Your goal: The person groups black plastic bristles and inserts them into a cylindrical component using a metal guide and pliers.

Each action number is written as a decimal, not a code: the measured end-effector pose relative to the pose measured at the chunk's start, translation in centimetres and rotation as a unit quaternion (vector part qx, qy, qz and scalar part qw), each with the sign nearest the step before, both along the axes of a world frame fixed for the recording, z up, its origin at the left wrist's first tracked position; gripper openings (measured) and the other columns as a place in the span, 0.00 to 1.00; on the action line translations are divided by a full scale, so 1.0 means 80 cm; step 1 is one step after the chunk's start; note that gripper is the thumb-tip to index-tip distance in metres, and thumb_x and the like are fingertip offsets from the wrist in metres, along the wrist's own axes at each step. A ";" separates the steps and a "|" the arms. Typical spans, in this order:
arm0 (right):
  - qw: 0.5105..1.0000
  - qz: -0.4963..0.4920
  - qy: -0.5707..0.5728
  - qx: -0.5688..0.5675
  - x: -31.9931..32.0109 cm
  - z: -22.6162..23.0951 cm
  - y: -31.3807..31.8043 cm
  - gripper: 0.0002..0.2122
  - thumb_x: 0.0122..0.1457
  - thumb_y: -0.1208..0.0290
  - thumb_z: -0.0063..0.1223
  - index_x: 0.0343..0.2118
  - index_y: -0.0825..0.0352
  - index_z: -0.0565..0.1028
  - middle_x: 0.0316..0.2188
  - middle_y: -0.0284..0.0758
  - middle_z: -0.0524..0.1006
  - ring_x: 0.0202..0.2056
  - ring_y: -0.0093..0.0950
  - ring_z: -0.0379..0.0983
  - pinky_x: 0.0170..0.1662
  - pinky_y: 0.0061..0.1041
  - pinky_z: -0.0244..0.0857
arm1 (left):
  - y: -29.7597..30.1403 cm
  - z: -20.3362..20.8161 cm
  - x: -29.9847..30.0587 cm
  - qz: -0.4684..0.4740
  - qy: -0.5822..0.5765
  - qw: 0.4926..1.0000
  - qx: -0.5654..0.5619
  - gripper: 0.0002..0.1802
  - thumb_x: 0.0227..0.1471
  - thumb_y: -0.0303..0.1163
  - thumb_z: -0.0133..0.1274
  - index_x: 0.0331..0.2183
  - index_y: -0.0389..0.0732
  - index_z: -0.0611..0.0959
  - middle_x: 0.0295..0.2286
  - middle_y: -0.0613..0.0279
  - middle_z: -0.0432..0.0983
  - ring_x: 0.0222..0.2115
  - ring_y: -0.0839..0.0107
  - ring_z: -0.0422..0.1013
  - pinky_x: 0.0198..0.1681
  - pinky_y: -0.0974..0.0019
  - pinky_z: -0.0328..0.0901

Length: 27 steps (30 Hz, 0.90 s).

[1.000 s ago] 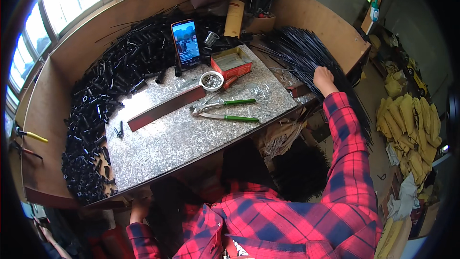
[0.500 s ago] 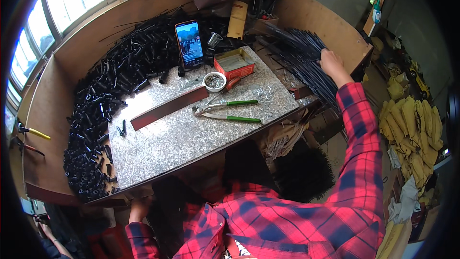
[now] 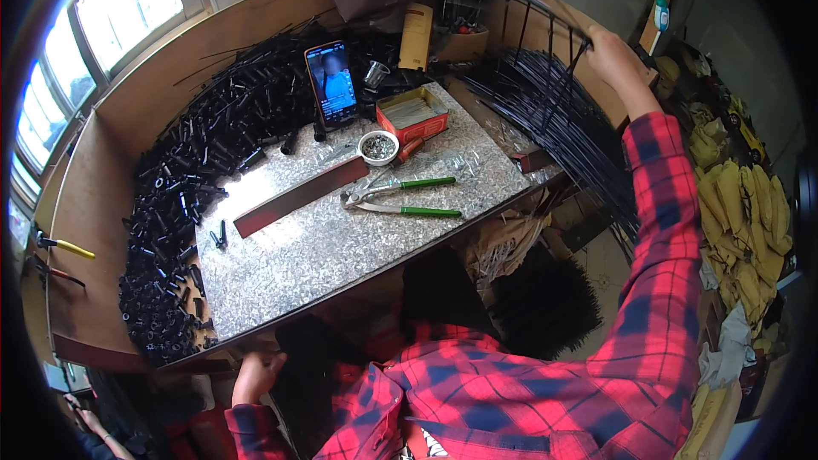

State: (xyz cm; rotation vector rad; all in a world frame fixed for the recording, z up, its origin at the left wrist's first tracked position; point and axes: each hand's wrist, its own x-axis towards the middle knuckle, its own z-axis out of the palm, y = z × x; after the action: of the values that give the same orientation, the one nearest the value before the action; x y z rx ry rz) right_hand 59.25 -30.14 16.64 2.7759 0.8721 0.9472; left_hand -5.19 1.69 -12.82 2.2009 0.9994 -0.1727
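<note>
My right hand (image 3: 615, 60) is closed on the end of a ladder-like set of thin black rods (image 3: 550, 38), raised over the far right of the workbench. Under it lies a thick pile of long, thin black rods (image 3: 554, 119). My left hand (image 3: 257, 375) is low at the bench's front edge, fingers curled; whatever may be in them is hidden. Between the hands, on the speckled tabletop (image 3: 341, 264), lie green-handled cutters (image 3: 405, 196) and a dark reddish bar (image 3: 298, 196). Beside these stand a white bowl of small metal bits (image 3: 378, 146) and a red box of thin pieces (image 3: 413, 115).
Heaped black tubular parts (image 3: 204, 145) line the left and back of the bench. A lit phone (image 3: 331, 85) stands at the back near a metal cup (image 3: 376, 74). Wooden boards (image 3: 106, 187) wall the bench in. Yellow gloves (image 3: 741, 213) are piled at the right.
My right hand has risen away from the rod pile, lifting the ladder-like set of rods. My left hand has come up slightly at the front edge. The phone's picture has changed.
</note>
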 end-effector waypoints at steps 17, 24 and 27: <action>0.918 0.363 0.023 0.161 -0.243 -0.021 0.128 0.11 0.47 0.78 0.52 0.34 0.64 0.67 0.24 0.45 0.74 0.30 0.47 0.72 0.31 0.43 0.63 | -0.011 0.232 0.196 0.013 -0.402 0.893 0.200 0.71 0.27 0.54 0.71 0.61 0.31 0.47 0.56 0.36 0.55 0.58 0.51 0.54 0.59 0.59 0.52; 0.871 0.480 0.043 0.093 -0.304 -0.039 0.196 0.11 0.42 0.82 0.49 0.32 0.67 0.67 0.24 0.44 0.74 0.31 0.45 0.72 0.34 0.40 0.64 | -0.001 0.232 0.227 -0.011 -0.470 0.868 0.162 0.71 0.32 0.51 0.70 0.60 0.26 0.40 0.59 0.36 0.47 0.62 0.56 0.46 0.62 0.61 0.45; 0.870 0.490 0.019 0.055 -0.326 -0.045 0.222 0.09 0.45 0.79 0.51 0.31 0.67 0.69 0.22 0.41 0.73 0.30 0.40 0.73 0.34 0.38 0.65 | -0.009 0.230 0.237 -0.004 -0.622 0.780 -0.062 0.57 0.43 0.37 0.65 0.61 0.32 0.43 0.60 0.45 0.50 0.62 0.60 0.47 0.62 0.63 0.43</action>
State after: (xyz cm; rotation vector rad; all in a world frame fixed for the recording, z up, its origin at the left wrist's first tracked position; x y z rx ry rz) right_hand 33.17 -12.40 13.03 2.3264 2.3895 1.0168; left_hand 13.77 0.94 5.62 1.6086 0.1761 1.0609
